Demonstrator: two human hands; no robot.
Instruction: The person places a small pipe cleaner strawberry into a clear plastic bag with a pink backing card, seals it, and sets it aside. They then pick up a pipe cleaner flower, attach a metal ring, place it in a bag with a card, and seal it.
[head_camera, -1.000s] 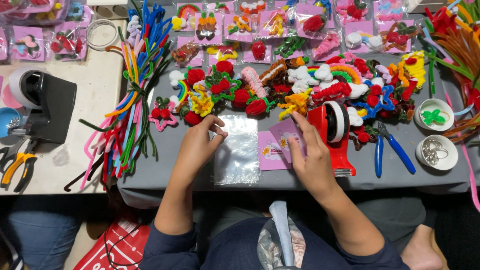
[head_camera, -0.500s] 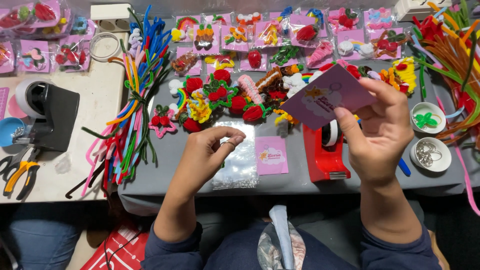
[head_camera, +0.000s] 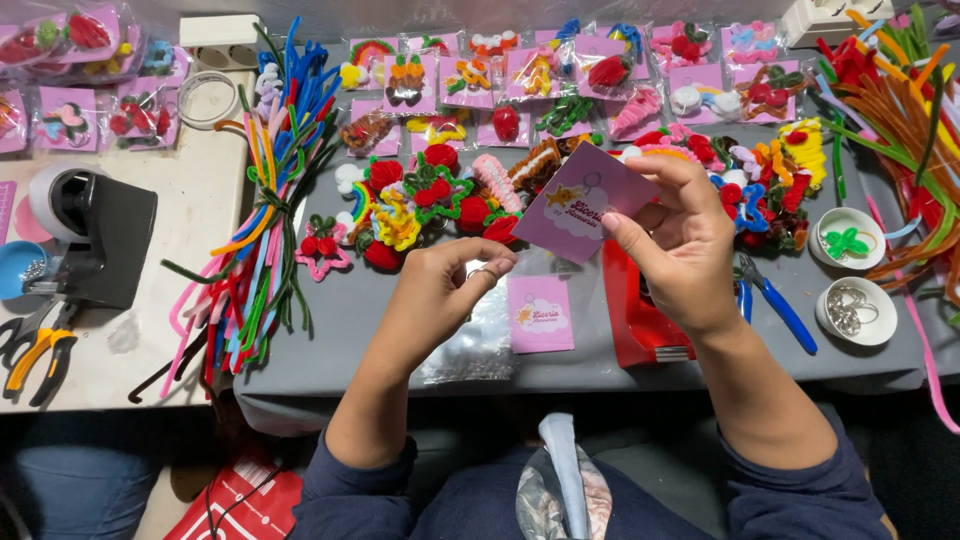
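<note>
Head view: cluttered grey craft table (head_camera: 330, 345)

Along the near edge of the grey cloth-covered table (head_camera: 330, 350), bare cloth lies open between the loose bundle of coloured pipe cleaners (head_camera: 265, 210) on the left and the stack of clear plastic sleeves (head_camera: 470, 345) with a small pink printed card (head_camera: 540, 313) beside it. Right of these, the red plastic tape dispenser (head_camera: 640, 325), blue-handled pliers (head_camera: 780, 305) and two small white bowls (head_camera: 856, 312) block the near right. The far half is packed with fuzzy pipe-cleaner ornaments (head_camera: 420, 195) and bagged pink cards (head_camera: 540, 75), leaving no gap.
</note>
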